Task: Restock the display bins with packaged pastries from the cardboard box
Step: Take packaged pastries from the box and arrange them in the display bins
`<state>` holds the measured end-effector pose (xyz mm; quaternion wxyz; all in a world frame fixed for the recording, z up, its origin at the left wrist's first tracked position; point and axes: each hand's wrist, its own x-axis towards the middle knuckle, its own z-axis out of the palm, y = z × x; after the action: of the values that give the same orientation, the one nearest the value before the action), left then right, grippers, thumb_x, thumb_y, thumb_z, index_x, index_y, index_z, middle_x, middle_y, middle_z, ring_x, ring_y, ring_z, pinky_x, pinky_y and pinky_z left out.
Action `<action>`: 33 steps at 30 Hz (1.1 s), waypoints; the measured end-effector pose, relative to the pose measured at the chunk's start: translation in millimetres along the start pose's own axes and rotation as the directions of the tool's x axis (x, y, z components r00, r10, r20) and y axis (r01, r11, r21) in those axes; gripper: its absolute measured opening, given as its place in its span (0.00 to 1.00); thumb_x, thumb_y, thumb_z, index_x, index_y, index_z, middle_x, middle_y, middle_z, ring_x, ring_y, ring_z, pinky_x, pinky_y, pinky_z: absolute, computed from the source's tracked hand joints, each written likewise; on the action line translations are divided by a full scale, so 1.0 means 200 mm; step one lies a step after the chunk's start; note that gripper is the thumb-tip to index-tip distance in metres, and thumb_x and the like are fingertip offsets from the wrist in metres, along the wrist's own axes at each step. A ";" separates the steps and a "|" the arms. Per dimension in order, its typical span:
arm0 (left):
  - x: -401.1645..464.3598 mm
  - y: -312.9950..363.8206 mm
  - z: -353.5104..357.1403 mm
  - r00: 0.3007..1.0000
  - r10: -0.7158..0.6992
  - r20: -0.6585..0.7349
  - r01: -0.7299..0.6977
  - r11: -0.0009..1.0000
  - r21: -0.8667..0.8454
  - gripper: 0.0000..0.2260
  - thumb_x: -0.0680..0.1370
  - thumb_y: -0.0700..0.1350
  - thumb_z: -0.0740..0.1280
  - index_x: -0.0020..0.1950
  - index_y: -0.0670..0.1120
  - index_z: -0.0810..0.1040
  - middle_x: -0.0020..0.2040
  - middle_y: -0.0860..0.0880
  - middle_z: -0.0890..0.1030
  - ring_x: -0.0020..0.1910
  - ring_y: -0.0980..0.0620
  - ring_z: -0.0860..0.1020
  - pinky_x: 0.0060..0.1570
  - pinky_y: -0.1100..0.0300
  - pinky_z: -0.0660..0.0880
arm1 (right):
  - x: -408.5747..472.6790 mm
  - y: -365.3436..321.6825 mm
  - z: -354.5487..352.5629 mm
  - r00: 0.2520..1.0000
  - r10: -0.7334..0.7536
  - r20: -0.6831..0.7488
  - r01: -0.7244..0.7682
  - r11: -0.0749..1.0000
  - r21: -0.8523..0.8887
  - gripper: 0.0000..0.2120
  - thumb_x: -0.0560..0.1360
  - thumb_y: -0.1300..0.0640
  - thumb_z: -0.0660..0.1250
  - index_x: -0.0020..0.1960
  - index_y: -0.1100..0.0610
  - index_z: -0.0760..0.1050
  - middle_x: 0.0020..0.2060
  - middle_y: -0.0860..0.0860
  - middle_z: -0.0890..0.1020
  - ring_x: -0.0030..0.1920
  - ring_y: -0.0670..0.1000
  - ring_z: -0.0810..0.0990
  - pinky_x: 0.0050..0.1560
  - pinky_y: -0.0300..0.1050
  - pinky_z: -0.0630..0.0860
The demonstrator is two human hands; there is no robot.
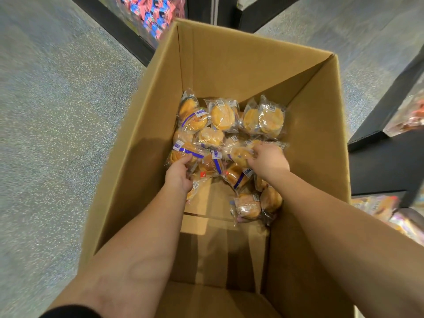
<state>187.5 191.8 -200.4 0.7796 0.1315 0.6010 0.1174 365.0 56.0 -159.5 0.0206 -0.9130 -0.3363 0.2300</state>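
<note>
Where walls narrow, hand [267, 158] (right) mid-box [229, 60]

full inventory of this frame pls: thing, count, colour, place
cardboard box: one, brown, open, centre of view, standing on the floor
packaged pastries: a loose pile, exact count unclear, golden in clear wrappers with blue bands, on the box bottom toward its far side
floor: grey speckled, left and upper right
display bin with red and blue packets: one, top left, behind the box
dark display shelves: black, right edge, holding blurred packaged goods
left hand: one, in the box, gripping a pastry pack on the pile's left side
right hand: one, in the box, fingers curled on a pack on the pile's right side
</note>
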 end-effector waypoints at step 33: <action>-1.87 -0.86 0.08 0.749 -0.167 0.641 -0.416 0.634 0.652 0.36 0.66 0.40 0.75 0.73 0.48 0.68 0.55 0.48 0.85 0.52 0.49 0.84 0.53 0.47 0.77 | -1.98 0.74 -0.49 0.960 0.196 0.202 -0.170 -0.165 0.971 0.12 0.83 0.50 0.60 0.52 0.57 0.77 0.38 0.52 0.80 0.39 0.50 0.80 0.44 0.47 0.78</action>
<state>114.2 -98.0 83.0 0.7949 0.5235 0.2716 -0.1423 232.5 -293.7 61.1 0.6682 -0.6241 0.0848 0.3960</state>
